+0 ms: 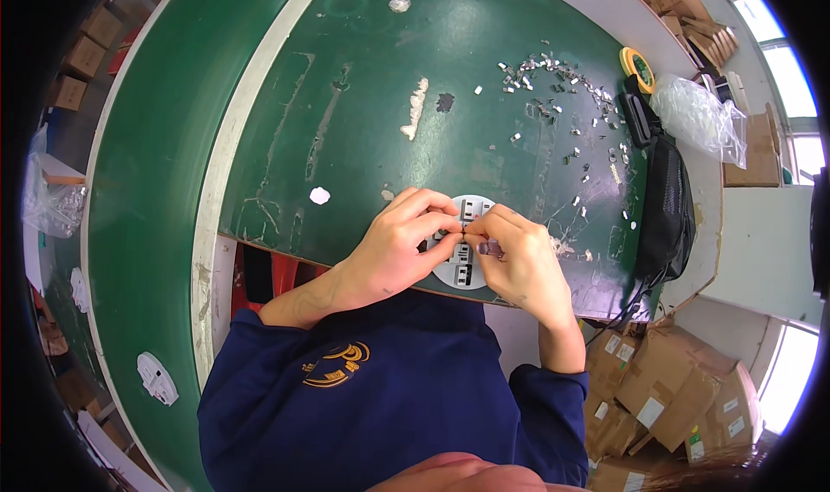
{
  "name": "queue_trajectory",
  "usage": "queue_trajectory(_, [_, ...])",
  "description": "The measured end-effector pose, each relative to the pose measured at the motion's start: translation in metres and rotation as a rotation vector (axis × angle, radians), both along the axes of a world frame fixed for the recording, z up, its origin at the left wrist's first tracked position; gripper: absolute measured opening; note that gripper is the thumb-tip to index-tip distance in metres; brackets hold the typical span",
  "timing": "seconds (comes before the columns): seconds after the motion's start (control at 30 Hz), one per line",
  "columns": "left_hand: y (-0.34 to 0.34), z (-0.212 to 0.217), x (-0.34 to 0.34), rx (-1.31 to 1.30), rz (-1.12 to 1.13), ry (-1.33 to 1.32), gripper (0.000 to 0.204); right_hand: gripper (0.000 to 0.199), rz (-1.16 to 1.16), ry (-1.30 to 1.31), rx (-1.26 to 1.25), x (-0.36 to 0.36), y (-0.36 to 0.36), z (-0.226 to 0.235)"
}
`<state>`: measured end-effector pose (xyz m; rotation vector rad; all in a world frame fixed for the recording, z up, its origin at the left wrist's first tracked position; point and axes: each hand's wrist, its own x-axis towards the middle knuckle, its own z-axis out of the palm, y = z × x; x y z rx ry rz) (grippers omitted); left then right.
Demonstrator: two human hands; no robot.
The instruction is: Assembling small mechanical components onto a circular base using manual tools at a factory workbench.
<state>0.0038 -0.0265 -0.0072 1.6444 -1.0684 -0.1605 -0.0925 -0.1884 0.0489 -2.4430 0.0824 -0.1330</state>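
Note:
A light grey, rounded plate (pixel 464 276) with dark rectangular slots and small fittings lies at the near edge of the green table. Both hands meet over its middle. My left hand (pixel 396 248) comes in from the left, thumb and forefinger pinched on something too small to make out. From the right, my right hand (pixel 526 263) closes its fingertips at the same spot. What those fingertips hold is hidden. A small purplish piece (pixel 490 249) shows beside my right hand's fingers. The hands cover much of the plate's upper half.
Many small metal and white pieces (pixel 553 81) lie scattered at the table's far right. Beyond them are a yellow tape roll (pixel 637 70), a clear plastic bag (pixel 696 116) and a black mesh bag (pixel 666 207). Another white plate (pixel 156 378) rests on the left green surface. Cardboard boxes (pixel 670 388) stand lower right.

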Motion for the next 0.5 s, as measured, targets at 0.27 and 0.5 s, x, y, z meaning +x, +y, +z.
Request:
queue_trajectory(0.27, [0.0006,0.0008,0.0010,0.004,-0.005,0.006,0.017,0.010,-0.032,0.003,0.073,-0.0040,-0.0004,-0.0026])
queue_trajectory(0.5, [-0.0005,0.0010,0.0034,0.006,-0.016,-0.028,0.017,0.006,0.064,-0.091,-0.020,-0.0019,-0.0033,-0.0048])
